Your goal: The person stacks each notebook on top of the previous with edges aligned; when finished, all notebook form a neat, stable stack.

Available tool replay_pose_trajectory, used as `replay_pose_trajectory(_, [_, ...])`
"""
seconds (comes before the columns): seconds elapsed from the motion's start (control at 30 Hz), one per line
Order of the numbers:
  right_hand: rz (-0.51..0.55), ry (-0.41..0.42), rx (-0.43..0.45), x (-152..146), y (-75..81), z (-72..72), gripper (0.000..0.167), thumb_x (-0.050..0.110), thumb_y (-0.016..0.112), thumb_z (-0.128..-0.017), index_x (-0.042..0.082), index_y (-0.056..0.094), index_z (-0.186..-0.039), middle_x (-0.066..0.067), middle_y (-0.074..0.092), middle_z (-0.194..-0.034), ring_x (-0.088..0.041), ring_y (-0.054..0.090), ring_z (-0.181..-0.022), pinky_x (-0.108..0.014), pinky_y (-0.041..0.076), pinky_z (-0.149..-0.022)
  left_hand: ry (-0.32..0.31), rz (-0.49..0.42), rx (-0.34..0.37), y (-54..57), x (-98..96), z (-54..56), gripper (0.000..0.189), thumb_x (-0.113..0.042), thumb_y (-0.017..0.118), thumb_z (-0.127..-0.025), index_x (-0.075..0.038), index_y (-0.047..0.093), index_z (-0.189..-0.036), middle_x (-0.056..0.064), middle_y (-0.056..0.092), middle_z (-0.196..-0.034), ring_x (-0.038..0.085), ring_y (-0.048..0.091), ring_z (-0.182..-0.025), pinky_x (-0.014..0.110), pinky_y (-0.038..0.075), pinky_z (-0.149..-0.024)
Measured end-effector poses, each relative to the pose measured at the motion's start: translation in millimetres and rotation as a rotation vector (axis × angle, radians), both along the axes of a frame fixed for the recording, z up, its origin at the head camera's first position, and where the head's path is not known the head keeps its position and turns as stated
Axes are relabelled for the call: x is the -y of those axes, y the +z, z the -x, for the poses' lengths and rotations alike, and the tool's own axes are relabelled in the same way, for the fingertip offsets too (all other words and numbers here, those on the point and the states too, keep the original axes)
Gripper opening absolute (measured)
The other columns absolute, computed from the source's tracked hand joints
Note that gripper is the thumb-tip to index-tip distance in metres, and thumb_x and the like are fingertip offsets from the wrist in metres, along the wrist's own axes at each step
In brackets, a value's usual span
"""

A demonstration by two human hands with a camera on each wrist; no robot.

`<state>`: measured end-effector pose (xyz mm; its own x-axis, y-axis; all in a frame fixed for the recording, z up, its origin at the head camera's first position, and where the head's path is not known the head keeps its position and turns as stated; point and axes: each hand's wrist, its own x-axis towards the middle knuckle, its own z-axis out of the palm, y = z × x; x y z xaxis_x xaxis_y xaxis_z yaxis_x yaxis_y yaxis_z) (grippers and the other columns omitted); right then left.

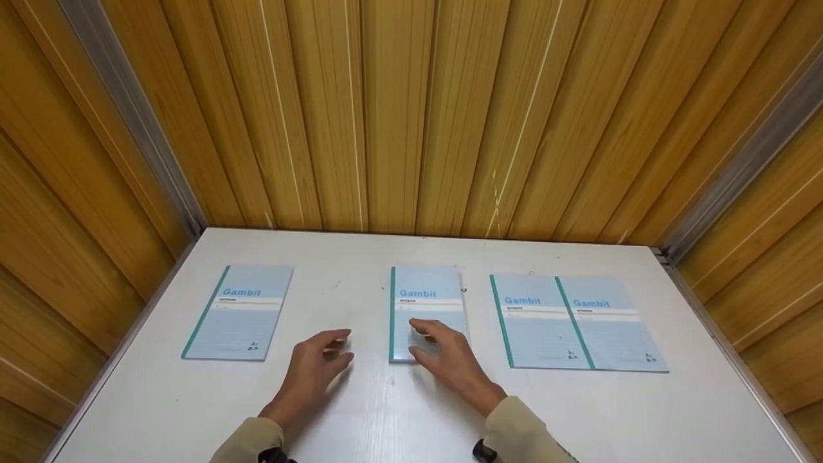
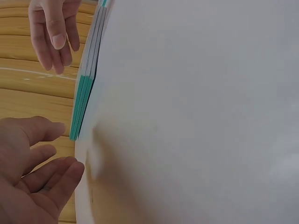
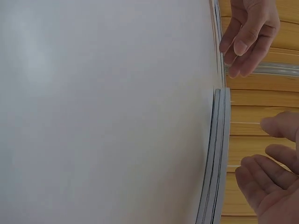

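Currently, L hand (image 1: 315, 363) & R hand (image 1: 450, 357) are being held spread; skewing of mid stack (image 1: 427, 283) is poss. being risked via uneven push.

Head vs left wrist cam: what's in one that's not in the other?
Only head: the far-left notebook, the printed Gambit covers, the beige sleeves.
Only left wrist: the middle stack edge-on with its teal spines in layers, and the palm side of the left hand.
Both: that stack, both hands (the right hand too), white tabletop, wood-patterned wall.
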<state>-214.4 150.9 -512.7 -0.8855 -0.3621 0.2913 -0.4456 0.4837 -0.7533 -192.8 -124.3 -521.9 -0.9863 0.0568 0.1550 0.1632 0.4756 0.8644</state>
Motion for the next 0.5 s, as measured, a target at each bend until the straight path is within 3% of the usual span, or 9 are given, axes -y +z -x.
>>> replay_pose_trajectory(0.33, [0.072, 0.082, 0.029, 36, -0.3, 3.7, 0.045, 0.007, 0.076, -0.099, -0.004, 0.063, -0.141, -0.02, 0.067, -0.136, -0.034, 0.066, -0.123, -0.045, 0.055, -0.104, 0.107, 0.03, -0.046, 11.2, 41.9, -0.9, 0.041, 0.004, 0.079, -0.092, 0.003, 0.071, -0.133, 0.022, 0.072, -0.126, 0.039, 0.071, -0.114, 0.04, 0.063, -0.088])
replay_pose_trajectory(0.5, [0.09, 0.095, 0.068, 52, -0.9, 6.7, 0.045, 0.009, 0.076, -0.099, -0.004, 0.063, -0.141, -0.019, 0.067, -0.138, -0.032, 0.067, -0.124, -0.043, 0.055, -0.104, 0.151, 0.046, -0.047, 15.2, 62.3, -2.0, 0.043, 0.002, 0.079, -0.092, 0.003, 0.07, -0.134, 0.023, 0.07, -0.13, 0.04, 0.07, -0.117, 0.04, 0.062, -0.092])
